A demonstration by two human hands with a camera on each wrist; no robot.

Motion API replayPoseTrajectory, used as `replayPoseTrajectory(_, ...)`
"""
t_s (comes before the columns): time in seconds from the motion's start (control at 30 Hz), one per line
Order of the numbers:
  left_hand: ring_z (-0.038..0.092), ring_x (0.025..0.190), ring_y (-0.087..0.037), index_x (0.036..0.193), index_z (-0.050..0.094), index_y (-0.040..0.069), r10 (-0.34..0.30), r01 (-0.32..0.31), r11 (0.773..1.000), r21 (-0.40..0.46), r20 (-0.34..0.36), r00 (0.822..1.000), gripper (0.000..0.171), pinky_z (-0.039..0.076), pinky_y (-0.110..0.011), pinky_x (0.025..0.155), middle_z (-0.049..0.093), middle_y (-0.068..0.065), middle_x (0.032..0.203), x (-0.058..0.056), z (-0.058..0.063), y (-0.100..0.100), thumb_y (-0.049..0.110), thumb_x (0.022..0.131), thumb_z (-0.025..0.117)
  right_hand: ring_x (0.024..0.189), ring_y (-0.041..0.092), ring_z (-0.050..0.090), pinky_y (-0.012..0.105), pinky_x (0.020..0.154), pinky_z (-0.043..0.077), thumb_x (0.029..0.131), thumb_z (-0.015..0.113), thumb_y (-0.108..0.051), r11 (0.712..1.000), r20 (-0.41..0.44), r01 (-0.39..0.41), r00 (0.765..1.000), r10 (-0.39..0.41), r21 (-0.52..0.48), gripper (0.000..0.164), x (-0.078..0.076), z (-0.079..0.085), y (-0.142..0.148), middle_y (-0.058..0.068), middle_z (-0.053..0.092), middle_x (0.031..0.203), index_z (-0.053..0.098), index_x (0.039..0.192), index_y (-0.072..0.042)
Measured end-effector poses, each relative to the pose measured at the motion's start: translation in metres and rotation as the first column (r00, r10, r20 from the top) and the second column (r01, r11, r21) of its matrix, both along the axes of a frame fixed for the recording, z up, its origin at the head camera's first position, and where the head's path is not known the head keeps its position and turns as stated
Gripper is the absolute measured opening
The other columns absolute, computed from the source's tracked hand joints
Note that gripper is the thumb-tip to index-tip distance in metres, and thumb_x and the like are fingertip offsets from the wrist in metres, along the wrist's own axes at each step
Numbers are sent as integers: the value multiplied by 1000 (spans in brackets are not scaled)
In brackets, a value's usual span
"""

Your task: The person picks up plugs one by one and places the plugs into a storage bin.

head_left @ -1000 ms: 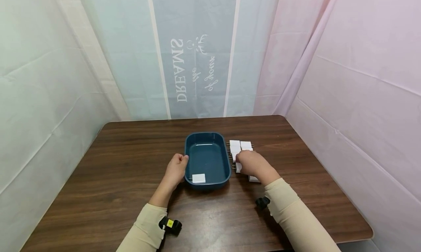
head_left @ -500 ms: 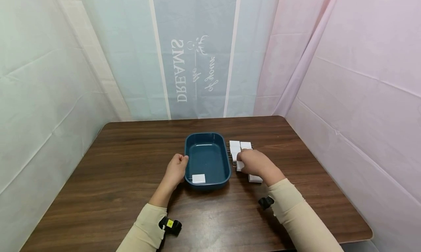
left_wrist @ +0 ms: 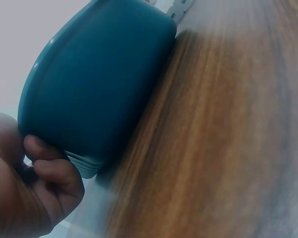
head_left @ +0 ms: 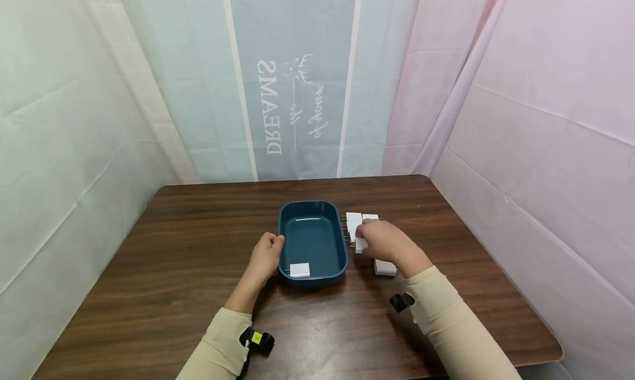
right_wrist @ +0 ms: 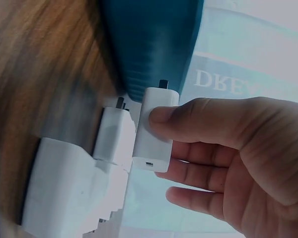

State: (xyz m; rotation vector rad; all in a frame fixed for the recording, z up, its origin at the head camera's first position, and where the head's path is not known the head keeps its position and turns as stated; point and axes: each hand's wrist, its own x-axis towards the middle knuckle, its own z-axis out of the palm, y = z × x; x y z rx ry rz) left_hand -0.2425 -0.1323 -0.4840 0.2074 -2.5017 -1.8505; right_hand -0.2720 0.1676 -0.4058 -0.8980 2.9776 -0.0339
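Note:
My left hand [head_left: 265,254] grips the left rim of a dark teal rectangular tub [head_left: 311,239], fingers curled on its edge in the left wrist view. One white charger plug [head_left: 300,269] lies inside at the near left corner. To the tub's right, my right hand [head_left: 389,242] pinches a white charger plug [right_wrist: 156,129] between thumb and fingers. The right wrist view shows its prongs pointing toward the tub and a small port on its near end. That plug is raised above the others. Part of the group behind it is hidden by my hand in the head view.
Several more white charger plugs [head_left: 354,221] stand in rows close by the tub's right side. A separate plug [head_left: 385,267] sits nearer, under my right wrist. Everything rests on a brown wooden table [head_left: 198,220]. Printed cloth [head_left: 292,121] hangs behind the table, with pale cloth at both sides.
My right hand has shifted slightly right and lifted the pinched plug up from the near end of the row. The left hand and the tub have stayed in place.

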Motion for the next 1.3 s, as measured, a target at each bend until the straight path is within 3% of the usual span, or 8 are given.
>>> replayPoseTrajectory(0.53,40,52,-16,99,49,5,-8,8,1000,-10,20,1000,27,38,-27,44,42,-5,73,-1,5,-2,30,109,48,85,17,61,37,75,55,86,80,-11,1000,-10,-20,1000,20,-12,30,1,24,-12,8,67,107,72,114,-4)
replayPoseTrajectory(1.3,40,50,-15,97,49,4,-15,15,1000,-4,14,1000,27,37,-26,43,40,-4,70,-3,14,-3,29,110,49,87,18,63,36,76,57,88,80,-17,997,-32,-68,997,68,-29,27,-2,42,-49,6,67,106,74,113,-8)
